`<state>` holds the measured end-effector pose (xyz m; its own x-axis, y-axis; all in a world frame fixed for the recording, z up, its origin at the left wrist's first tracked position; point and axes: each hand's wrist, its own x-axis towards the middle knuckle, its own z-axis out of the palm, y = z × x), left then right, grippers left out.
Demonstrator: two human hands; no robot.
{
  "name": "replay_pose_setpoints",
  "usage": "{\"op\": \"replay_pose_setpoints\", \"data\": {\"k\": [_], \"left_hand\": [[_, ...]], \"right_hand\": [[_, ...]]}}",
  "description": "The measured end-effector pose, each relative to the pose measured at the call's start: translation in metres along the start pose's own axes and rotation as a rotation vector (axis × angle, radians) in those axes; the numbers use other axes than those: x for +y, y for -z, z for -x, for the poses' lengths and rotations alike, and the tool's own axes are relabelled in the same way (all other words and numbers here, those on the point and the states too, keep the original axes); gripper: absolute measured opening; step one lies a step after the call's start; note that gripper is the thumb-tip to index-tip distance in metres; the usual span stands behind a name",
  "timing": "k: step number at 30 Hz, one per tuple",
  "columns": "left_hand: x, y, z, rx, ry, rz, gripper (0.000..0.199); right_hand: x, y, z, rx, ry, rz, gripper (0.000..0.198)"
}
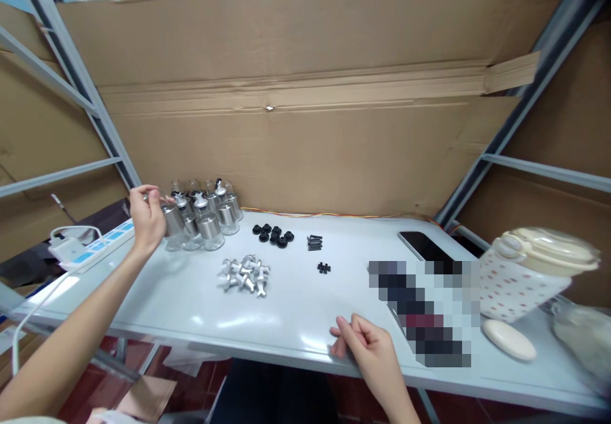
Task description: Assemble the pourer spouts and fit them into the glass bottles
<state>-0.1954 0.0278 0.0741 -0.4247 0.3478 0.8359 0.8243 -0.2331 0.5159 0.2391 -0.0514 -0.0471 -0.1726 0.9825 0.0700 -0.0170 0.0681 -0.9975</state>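
Head view: the left hand (147, 217) is at the far left of the white, glossy bench (296, 309), beside the leftmost clear glass bottle with a brushed-metal sleeve (174, 221). The bottle lies to the right of the palm and below the fingertips; its long axis runs close to vertical, base down. The left fingers are curled at the bottle's top end, which the hand hides, so whether they are closed on it cannot be told. The remaining sleeved glass bottles (209, 228) stand in a tight group directly to its right. The right hand (372, 347) is at the near edge, right of centre, fingers loosely curled and holding nothing; it is well apart from the bottle, so the left hand is clearly the nearer. Between the bottle group and the right hand lie a pile of silver-coloured branched parts (245, 274) and, farther back, a cluster of round black caps (275, 238).
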Motion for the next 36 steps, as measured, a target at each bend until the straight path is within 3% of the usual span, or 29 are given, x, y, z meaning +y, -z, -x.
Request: {"op": "replay_pose_setpoints", "data": {"k": [10, 17, 26, 31, 36], "left_hand": [[-0.040, -0.022, 0.018, -0.041, 0.005, -0.243, 0.014], [-0.044, -0.038, 0.019, -0.157, -0.033, -0.495, 0.026], [-0.049, -0.048, 0.024, -0.198, -0.025, -0.531, 0.029], [-0.047, -0.038, 0.002, -0.165, -0.077, -0.557, 0.029], [-0.035, -0.041, -0.047, -0.196, -0.061, -0.643, 0.027]], "right_hand": [[0.005, 0.002, 0.001, -0.020, -0.005, -0.017, 0.052], [0.003, 0.000, 0.000, 0.016, -0.021, -0.013, 0.052], [-0.003, -0.006, 0.003, 0.089, -0.018, -0.026, 0.052], [-0.003, -0.006, 0.004, 0.097, -0.010, -0.008, 0.052], [-0.003, -0.007, 0.005, 0.114, -0.002, 0.005, 0.052]]}}
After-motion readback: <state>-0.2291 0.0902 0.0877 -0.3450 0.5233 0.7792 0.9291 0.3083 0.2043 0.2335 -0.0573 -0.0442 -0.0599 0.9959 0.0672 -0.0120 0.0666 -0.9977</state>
